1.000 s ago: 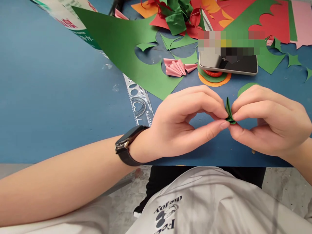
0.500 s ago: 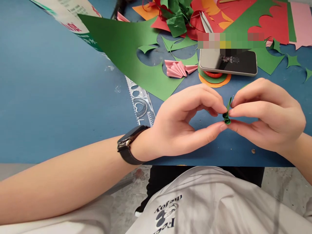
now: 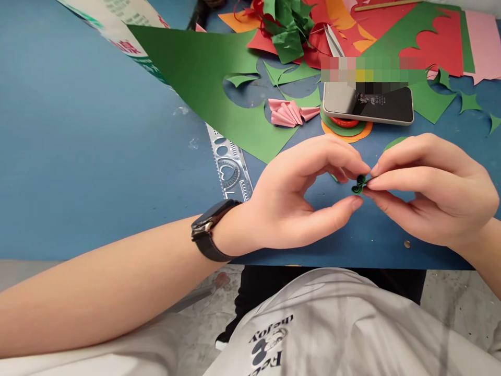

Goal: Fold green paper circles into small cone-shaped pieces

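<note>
A small green rolled paper piece [image 3: 358,184], with curled spiral ends, is pinched between the thumb and fingers of my right hand [image 3: 442,183]. From the other side my left hand [image 3: 301,193] curves around it, the thumb apart from the paper and the index fingertip close to its top; whether that finger touches it I cannot tell. Behind my hands, several pink paper cones [image 3: 287,113] lie bunched on the blue table [image 3: 97,156]. A green paper disc [image 3: 394,142] is partly hidden behind my right hand.
A phone [image 3: 371,107] rests over orange and green paper discs and red scissor handles [image 3: 344,122]. A cut green sheet [image 3: 188,68] covers part of a clear stencil ruler [image 3: 229,167]. Red paper sheets [image 3: 450,47] and scraps lie at the back.
My left thumb has come away from the rolled green paper. The paper has turned, its curled ends now pointing left, while my right hand keeps its pinch.
</note>
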Demonstrator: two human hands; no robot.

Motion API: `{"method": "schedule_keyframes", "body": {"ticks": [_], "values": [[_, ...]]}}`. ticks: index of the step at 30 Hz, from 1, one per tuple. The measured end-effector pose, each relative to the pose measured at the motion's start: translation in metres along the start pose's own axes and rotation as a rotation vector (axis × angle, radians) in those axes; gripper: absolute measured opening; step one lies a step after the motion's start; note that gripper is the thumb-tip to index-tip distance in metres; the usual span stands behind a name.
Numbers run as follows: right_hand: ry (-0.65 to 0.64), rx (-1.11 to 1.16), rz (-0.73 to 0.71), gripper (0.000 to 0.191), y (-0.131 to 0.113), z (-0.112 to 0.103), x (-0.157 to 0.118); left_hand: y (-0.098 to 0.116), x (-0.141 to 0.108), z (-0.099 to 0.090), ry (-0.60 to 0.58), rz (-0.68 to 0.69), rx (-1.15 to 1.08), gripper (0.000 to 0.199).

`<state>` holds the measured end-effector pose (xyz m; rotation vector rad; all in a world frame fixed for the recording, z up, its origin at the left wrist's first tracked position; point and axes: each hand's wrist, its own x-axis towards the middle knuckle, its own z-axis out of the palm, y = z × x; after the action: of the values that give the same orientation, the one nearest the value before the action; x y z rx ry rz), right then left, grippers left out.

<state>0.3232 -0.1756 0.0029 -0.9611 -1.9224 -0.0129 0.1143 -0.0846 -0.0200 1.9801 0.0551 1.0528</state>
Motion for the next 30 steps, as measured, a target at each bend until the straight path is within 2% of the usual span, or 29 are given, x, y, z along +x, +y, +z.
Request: {"method": "schedule_keyframes", "body": {"ticks": [4, 6, 11, 15, 22, 26, 30], "values": [[-0.001, -0.014, -0.014, 0.026, -0.002, 0.0, -0.001, -0.002, -0.003, 0.002, 0.092, -0.077, 0.016, 0.033], [-0.02, -0.014, -0.008, 0.028, -0.002, 0.0, -0.002, -0.004, -0.002, 0.002, 0.118, -0.035, 0.034, 0.034], [0.004, 0.024, -0.018, 0.027, -0.002, -0.001, -0.001, -0.004, 0.003, -0.001, 0.09, 0.101, 0.105, 0.022], [-0.038, 0.048, -0.003, 0.028, -0.002, -0.003, -0.001, 0.001, 0.004, -0.001, 0.089, 0.074, 0.107, 0.02], [-0.008, 0.177, 0.158, 0.023, -0.005, 0.0, -0.001, 0.003, 0.003, 0.002, 0.098, 0.066, 0.089, 0.022], [-0.064, 0.15, 0.27, 0.025, -0.011, 0.003, 0.005, 0.001, 0.003, 0.002, 0.083, 0.036, 0.082, 0.018], [-0.068, 0.17, 0.287, 0.028, -0.013, 0.005, 0.007, 0.002, 0.003, 0.001, 0.075, 0.03, 0.066, 0.02]]}}
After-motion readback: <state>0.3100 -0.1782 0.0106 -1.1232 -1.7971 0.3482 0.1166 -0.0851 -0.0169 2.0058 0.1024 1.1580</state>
